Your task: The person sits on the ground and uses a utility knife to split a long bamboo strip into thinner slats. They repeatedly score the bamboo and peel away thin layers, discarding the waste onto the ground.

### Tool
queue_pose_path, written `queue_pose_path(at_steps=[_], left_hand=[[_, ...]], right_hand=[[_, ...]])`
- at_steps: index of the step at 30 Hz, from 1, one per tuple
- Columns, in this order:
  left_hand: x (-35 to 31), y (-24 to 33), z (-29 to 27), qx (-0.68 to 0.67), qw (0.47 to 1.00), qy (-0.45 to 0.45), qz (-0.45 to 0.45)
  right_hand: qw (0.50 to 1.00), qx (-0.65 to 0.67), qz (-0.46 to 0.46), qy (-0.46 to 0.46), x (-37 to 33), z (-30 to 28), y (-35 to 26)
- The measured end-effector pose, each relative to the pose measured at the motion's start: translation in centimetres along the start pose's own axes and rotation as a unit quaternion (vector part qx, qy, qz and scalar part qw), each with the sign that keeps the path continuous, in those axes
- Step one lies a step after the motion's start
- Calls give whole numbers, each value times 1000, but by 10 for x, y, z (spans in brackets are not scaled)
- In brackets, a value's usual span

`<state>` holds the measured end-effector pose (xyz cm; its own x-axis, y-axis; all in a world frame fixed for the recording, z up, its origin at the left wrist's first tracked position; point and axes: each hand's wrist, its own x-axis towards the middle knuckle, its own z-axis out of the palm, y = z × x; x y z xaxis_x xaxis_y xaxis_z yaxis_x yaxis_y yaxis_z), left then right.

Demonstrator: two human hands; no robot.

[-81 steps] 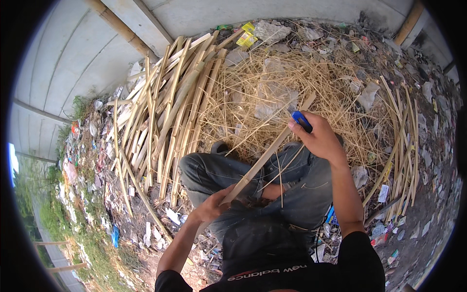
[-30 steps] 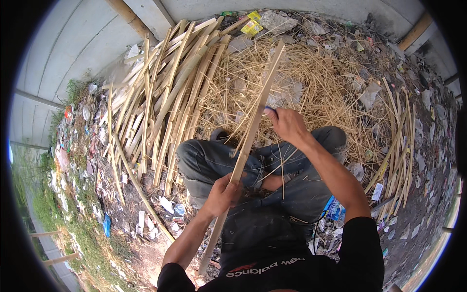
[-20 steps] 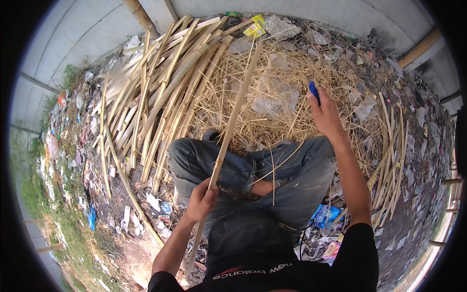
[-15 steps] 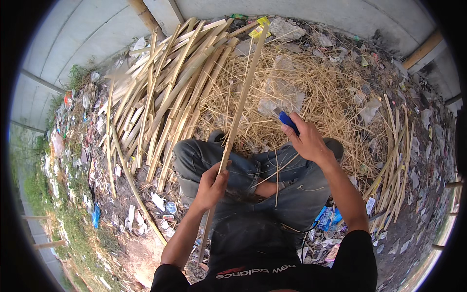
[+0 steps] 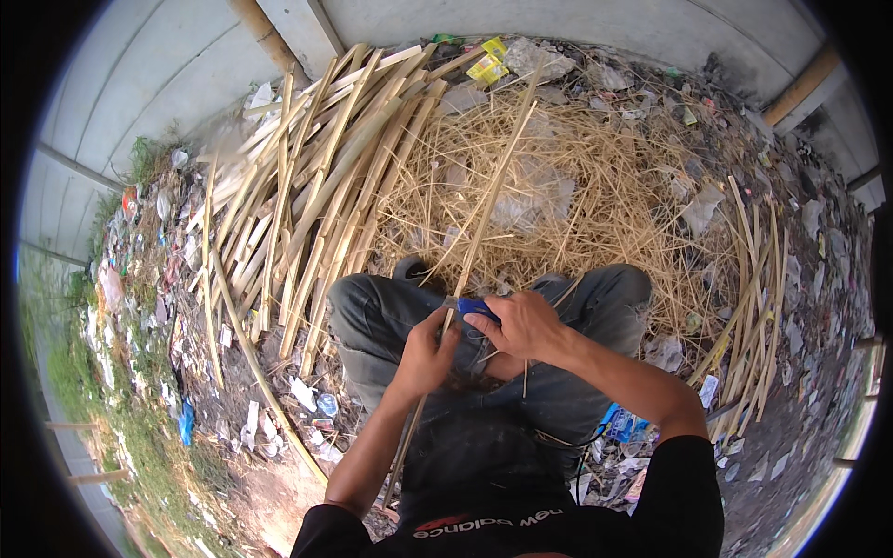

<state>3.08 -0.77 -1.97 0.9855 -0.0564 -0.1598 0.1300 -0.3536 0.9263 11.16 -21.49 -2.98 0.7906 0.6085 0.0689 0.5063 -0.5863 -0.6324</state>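
A long, thin bamboo strip (image 5: 495,191) slants across my lap, its far end over the straw-like shavings. My left hand (image 5: 428,353) is closed around it near my crossed legs. In my right hand (image 5: 523,325) is a utility knife with a blue handle (image 5: 477,309), gripped in closed fingers. The knife's short blade end meets the strip just beyond my left fingers. Whether the edge is biting into the bamboo cannot be made out.
Split bamboo strips (image 5: 316,186) lie piled at the far left, and thinner strips (image 5: 749,307) on the right. Bamboo shavings (image 5: 595,200) cover the ground ahead. A grey wall (image 5: 595,23) stands behind. Scattered litter surrounds me, including a blue wrapper (image 5: 625,426).
My right hand has swung down and left, bringing the knife against the bamboo strip beside my left hand. The strip's far end has tipped to the right.
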Motion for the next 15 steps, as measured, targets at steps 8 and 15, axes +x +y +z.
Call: queue_pose_path(at_steps=[8, 15], left_hand=[[-28, 1, -2, 46, 997, -32, -48], [-104, -12, -16, 33, 987, -138, -71]], right_hand=[[997, -70, -35, 17, -2, -1, 30], [939, -119, 290, 139, 6, -83, 170]])
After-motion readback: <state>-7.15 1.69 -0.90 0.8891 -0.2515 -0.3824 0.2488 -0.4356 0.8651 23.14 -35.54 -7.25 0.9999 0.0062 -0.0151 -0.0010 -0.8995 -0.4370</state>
